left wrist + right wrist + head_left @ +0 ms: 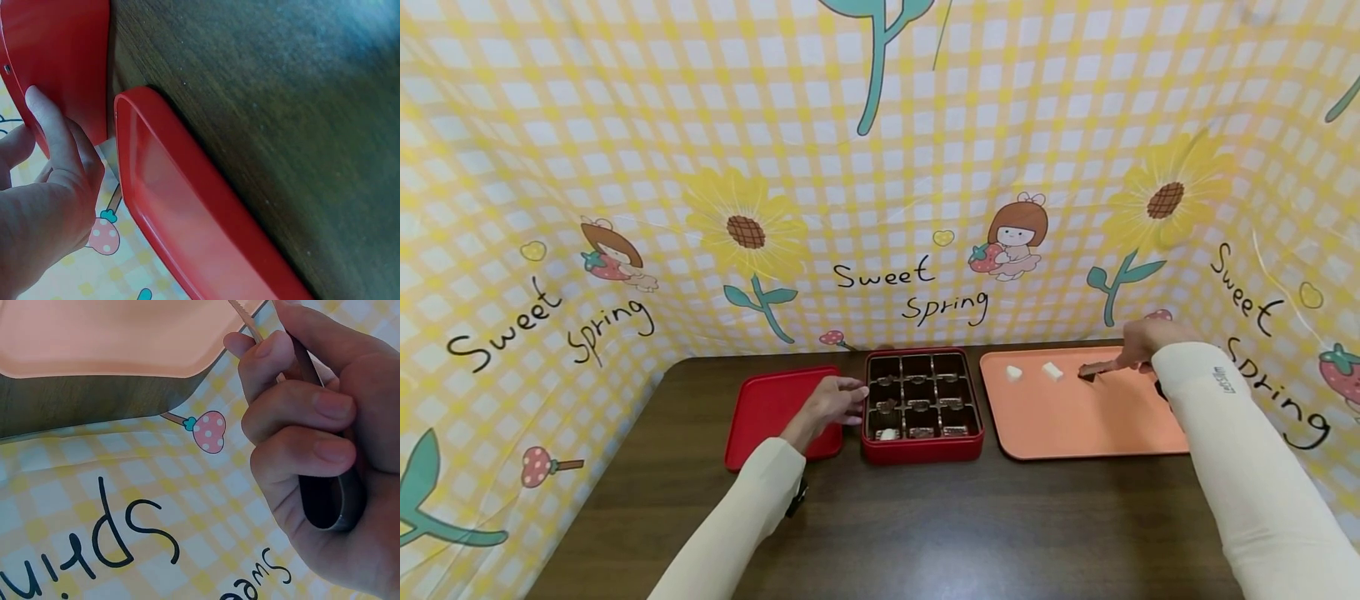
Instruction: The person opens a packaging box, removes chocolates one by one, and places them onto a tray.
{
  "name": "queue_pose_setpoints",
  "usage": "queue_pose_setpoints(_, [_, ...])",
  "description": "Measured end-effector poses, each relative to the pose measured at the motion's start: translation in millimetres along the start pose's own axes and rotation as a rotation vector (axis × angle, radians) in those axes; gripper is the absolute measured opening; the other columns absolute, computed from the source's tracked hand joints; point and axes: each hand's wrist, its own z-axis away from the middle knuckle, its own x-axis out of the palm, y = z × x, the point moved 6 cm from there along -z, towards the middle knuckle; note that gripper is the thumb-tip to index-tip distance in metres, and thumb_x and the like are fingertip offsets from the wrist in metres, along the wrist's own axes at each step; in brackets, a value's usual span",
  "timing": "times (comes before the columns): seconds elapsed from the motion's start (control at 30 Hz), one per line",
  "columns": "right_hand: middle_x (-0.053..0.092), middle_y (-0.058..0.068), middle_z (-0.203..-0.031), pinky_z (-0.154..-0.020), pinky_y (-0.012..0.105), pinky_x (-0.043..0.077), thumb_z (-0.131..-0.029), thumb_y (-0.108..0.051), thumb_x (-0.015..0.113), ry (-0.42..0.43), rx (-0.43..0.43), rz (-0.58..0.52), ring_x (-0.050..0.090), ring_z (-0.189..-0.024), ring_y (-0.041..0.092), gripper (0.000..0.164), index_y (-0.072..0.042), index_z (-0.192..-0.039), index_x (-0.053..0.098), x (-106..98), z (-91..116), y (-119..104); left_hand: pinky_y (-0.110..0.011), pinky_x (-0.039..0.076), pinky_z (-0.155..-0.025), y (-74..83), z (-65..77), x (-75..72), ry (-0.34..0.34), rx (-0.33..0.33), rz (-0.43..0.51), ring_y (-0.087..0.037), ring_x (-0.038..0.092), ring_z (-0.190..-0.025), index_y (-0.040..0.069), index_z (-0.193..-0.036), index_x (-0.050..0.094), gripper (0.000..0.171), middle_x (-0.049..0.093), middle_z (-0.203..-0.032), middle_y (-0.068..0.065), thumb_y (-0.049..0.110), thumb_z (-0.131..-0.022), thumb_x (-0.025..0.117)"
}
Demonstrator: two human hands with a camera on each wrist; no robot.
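Observation:
My right hand [1142, 343] grips a pair of metal tongs [310, 369] with a rounded bend at the back; one serrated arm shows in the right wrist view. The tongs' tip is down at a dark brown piece [1086, 373] on the peach tray [1060, 425]; whether the piece is pinched I cannot tell. My left hand [831, 404] rests its fingertips against the left side of a red box [921, 452], with fingers mostly straight. Inside the box is a dark divided insert, and a white piece [888, 434] sits in its front left compartment.
Two white pieces, one heart-like [1013, 372] and one oblong [1052, 372], lie on the tray's back left. Left of the box, a red lid [760, 417] lies partly under my left hand in the head view. A checked cloth [880, 208] hangs behind the brown table [910, 533].

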Motion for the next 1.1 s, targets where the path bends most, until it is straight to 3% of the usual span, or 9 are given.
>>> queue_pose_setpoints(0.27, [0.052, 0.004, -0.060, -0.056, 0.029, 0.038, -0.088, -0.034, 0.058, 0.021, -0.008, 0.071, 0.044, -0.065, 0.024, 0.030, -0.009, -0.072, 0.064, -10, -3, -5, -0.038, 0.055, -0.068, 1.8, -0.7, -1.4, 0.004, 0.000, -0.001, -0.024, 0.059, -0.082, 0.001, -0.125, 0.051, 0.039, 0.058, -0.100, -0.016, 0.017, -0.090, 0.058])
queue_pose_setpoints(0.43, [0.050, -0.002, -0.056, -0.052, 0.028, 0.037, -0.087, -0.033, 0.060, -0.009, 0.021, 0.021, 0.040, -0.052, 0.013, 0.027, -0.009, -0.076, 0.064, -17, -3, -16, -0.038, 0.055, -0.067, 1.9, -0.7, -1.4, 0.008, 0.005, -0.004, -0.024, 0.059, -0.082, 0.000, -0.125, 0.050, 0.039, 0.058, -0.099, -0.016, 0.017, -0.090, 0.058])
queue_pose_setpoints(0.53, [0.043, -0.005, -0.050, -0.049, 0.024, 0.036, -0.089, -0.030, 0.059, -0.024, -0.005, 0.019, 0.034, -0.044, 0.008, 0.031, -0.011, -0.065, 0.057, -20, -7, -26, -0.038, 0.055, -0.067, 0.9, -0.5, -0.4, 0.001, 0.006, -0.005, -0.024, 0.059, -0.082, 0.000, -0.125, 0.050, 0.040, 0.058, -0.099, -0.016, 0.017, -0.090, 0.058])
queue_pose_setpoints(0.7, [0.036, -0.005, -0.045, -0.042, 0.019, 0.031, -0.091, -0.031, 0.055, -0.014, -0.105, 0.080, 0.027, -0.039, 0.006, 0.043, -0.017, -0.052, 0.047, -25, -14, -49, -0.037, 0.055, -0.067, -0.2, 0.0, 0.2, 0.000, 0.008, -0.001, -0.024, 0.059, -0.083, -0.001, -0.124, 0.051, 0.039, 0.058, -0.101, -0.016, 0.017, -0.090, 0.058])
queue_pose_setpoints(1.1, [0.043, -0.001, -0.047, -0.048, 0.024, 0.035, -0.088, -0.032, 0.060, 0.075, -0.269, 0.152, 0.032, -0.041, 0.011, 0.042, -0.016, -0.052, 0.044, -39, -12, -126, -0.038, 0.055, -0.069, -0.5, -0.9, -0.4, -0.006, 0.000, 0.001, -0.024, 0.059, -0.085, 0.000, -0.125, 0.050, 0.040, 0.058, -0.102, -0.016, 0.018, -0.090, 0.058])
